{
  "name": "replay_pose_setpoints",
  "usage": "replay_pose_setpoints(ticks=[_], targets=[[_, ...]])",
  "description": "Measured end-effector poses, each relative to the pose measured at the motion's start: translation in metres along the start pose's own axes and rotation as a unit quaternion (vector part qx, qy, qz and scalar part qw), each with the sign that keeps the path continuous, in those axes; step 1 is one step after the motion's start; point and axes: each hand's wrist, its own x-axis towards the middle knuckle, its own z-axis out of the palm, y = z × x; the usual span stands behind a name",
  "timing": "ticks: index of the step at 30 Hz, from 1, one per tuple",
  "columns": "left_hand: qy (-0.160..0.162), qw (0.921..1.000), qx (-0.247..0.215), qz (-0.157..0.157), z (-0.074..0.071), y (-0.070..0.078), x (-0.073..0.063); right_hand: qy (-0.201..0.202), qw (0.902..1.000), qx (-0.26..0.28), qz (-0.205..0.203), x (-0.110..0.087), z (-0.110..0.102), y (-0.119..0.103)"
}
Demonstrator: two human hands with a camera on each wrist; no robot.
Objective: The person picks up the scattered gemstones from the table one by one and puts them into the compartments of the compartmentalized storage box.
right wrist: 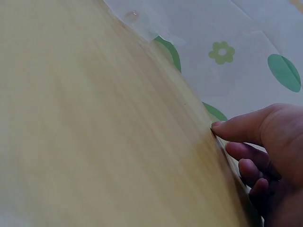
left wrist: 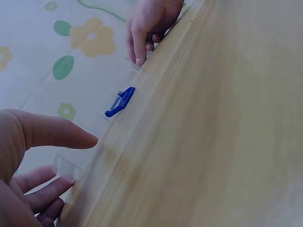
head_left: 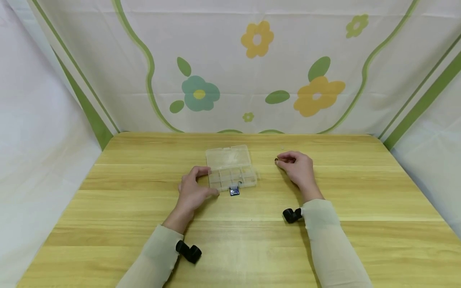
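Note:
A clear plastic compartment box lies on the table with its lid folded back. A blue clasp sticks out from its front edge; the left wrist view shows the same clasp side-on. My left hand holds the box's left end, thumb at the near corner and fingers at the far side. To the right of the box, my right hand pinches a tiny dark piece between thumb and forefinger. Its exact kind is too small to tell.
One compartment holds a small dark item. A tiny clear bit lies beyond the right hand on the wooden table. Behind the table hangs a flowered cloth, and white cloth closes both sides.

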Motion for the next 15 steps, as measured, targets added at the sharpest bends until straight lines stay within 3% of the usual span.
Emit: replay_pose_setpoints(ticks=[15], targets=[[0.002, 0.9999, 0.007, 0.008, 0.0015, -0.0007, -0.0008, 0.002, 0.9997, -0.019, -0.014, 0.0009, 0.0044, -0.0008]])
